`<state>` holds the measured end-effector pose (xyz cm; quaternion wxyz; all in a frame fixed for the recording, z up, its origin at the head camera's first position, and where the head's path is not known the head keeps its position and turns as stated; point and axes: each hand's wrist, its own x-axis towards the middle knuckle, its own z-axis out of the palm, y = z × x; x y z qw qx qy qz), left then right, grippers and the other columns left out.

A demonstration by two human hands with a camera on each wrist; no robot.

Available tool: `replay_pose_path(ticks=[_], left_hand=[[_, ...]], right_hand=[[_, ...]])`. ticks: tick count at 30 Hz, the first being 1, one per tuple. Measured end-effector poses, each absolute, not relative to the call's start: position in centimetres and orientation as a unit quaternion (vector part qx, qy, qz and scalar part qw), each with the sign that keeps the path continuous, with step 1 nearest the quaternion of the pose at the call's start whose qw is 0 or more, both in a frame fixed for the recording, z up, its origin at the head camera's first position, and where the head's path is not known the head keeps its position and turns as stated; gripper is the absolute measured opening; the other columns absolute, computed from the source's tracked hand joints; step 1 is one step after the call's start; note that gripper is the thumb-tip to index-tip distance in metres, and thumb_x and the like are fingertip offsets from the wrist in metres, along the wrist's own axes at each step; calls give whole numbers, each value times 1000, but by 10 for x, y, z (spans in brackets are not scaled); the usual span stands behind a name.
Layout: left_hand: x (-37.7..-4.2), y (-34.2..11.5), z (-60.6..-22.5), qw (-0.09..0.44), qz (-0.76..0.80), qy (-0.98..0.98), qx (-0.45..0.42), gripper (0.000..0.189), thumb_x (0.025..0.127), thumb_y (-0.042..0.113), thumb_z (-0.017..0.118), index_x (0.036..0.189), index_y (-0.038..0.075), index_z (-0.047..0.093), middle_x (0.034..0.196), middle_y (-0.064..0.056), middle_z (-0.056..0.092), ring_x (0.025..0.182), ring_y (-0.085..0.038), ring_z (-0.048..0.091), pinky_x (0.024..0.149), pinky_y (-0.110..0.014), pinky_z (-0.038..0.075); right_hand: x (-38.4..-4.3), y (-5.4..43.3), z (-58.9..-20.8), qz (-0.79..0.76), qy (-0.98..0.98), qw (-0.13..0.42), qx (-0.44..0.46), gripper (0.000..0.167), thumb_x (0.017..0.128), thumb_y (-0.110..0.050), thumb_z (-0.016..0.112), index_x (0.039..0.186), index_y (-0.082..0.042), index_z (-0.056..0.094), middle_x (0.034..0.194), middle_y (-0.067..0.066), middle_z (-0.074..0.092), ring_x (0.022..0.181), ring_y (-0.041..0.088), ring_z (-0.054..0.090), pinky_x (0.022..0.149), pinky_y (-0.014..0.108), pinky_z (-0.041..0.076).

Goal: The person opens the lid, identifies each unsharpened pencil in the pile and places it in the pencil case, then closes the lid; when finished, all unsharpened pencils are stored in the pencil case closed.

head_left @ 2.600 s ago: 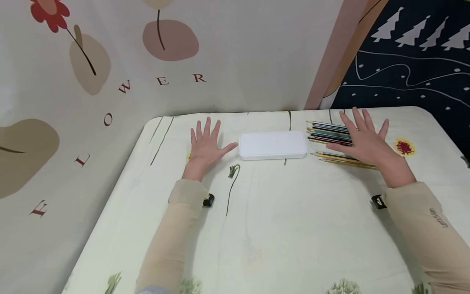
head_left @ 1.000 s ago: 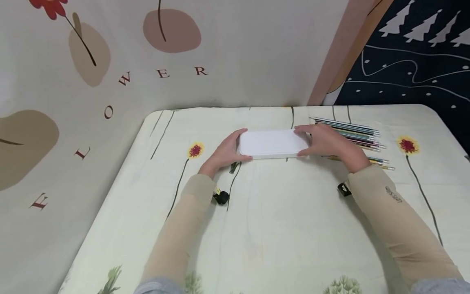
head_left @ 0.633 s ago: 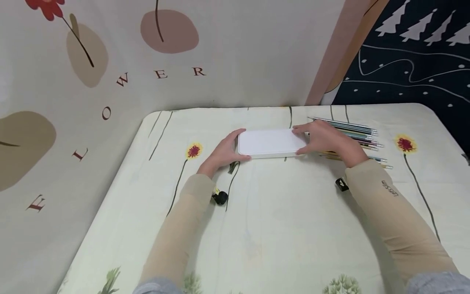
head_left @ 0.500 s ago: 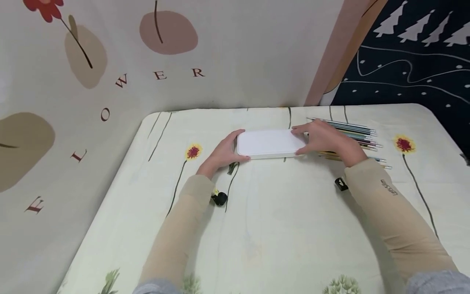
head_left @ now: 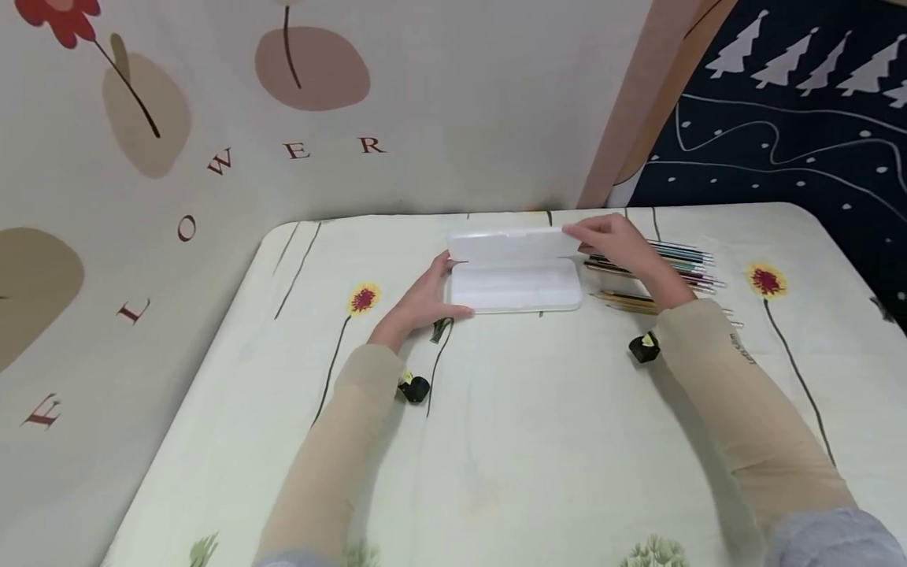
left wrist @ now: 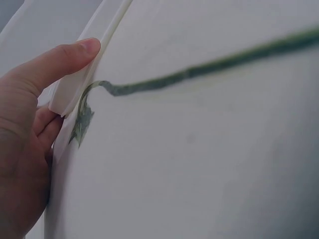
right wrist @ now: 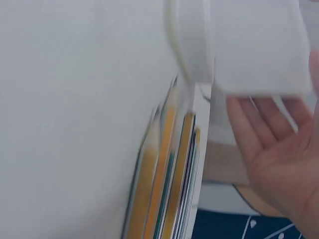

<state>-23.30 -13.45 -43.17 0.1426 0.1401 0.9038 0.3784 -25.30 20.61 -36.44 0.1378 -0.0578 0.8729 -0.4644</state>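
Observation:
A white plastic pencil case [head_left: 516, 287] lies on the table, its hinged lid [head_left: 505, 246] raised at the back and its inside bare. My left hand [head_left: 420, 303] grips the case's left end, thumb along the front edge and fingers behind; the left wrist view shows the thumb [left wrist: 82, 50] against the rim. The lid's right end is pinched by my right hand [head_left: 627, 250], seen with fingers behind the lid in the right wrist view. Right of the case, partly under the right hand, lie several pencils [head_left: 683, 253], some grouped apart at the front [head_left: 631, 302].
The table's cloth [head_left: 510, 441] is pale with printed flowers. Behind it hangs a light curtain [head_left: 453, 102] with letters, and a dark one [head_left: 779, 142] with white trees at the right. A small black wrist camera sits under each sleeve.
The lid, closed half a second ago, now stands raised. My right hand has moved up and back with it; the left hand has kept to the left end of the case.

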Motion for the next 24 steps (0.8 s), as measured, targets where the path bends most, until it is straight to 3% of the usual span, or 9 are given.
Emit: replay_pose_path(ticks=[3,7,10,13,16,21,24], left_hand=[[-234,-134,-432,141,381,903,137,121,76,39,86,161,15,2,163,-6,32,153,-25,24,126,-48,21],[-234,-133,-433,139,390,899,140,122,75,35,87,161,17,1,162,-6,33,152,-26,26,125,-50,21],[-233,-133,-433,141,391,899,142,123,75,34,87,161,18,0,162,-6,32,151,-26,27,125,-51,22],[-232,-131,-433,141,387,899,146,123,75,33,87,161,16,0,162,-7,33,151,-27,27,125,-51,22],[-231,-132,-431,137,386,900,149,122,76,32,86,161,14,1,161,-9,33,152,-28,25,125,-50,21],[-232,-134,-429,136,393,897,149,121,75,31,87,161,11,3,161,-11,33,152,-29,25,126,-50,20],[-233,-133,-431,139,394,896,149,121,75,32,87,161,12,4,161,-11,33,152,-29,26,125,-50,20]], right_hand=[[-262,198,-367,-531,843,87,8,58,97,-49,59,135,-6,61,134,7,60,116,24,65,106,39,51],[-274,190,-375,-619,781,7,79,35,95,-34,66,120,-9,68,103,-9,68,89,4,68,83,20,59],[-282,189,-379,-628,770,-25,108,20,95,-27,67,109,-14,68,91,-12,67,79,0,66,74,14,57],[-288,189,-382,-590,798,-31,121,16,97,-25,65,107,-13,67,95,-6,68,82,4,67,79,18,58],[-292,186,-383,-537,836,-38,105,20,98,-21,64,111,-6,68,101,5,69,90,16,70,86,28,59],[-296,186,-382,-457,886,-53,66,21,97,-15,64,111,-2,71,109,18,71,96,30,70,77,26,58],[-294,192,-378,-444,894,-33,60,23,97,-16,64,115,-4,71,115,19,70,99,32,69,80,28,57]])
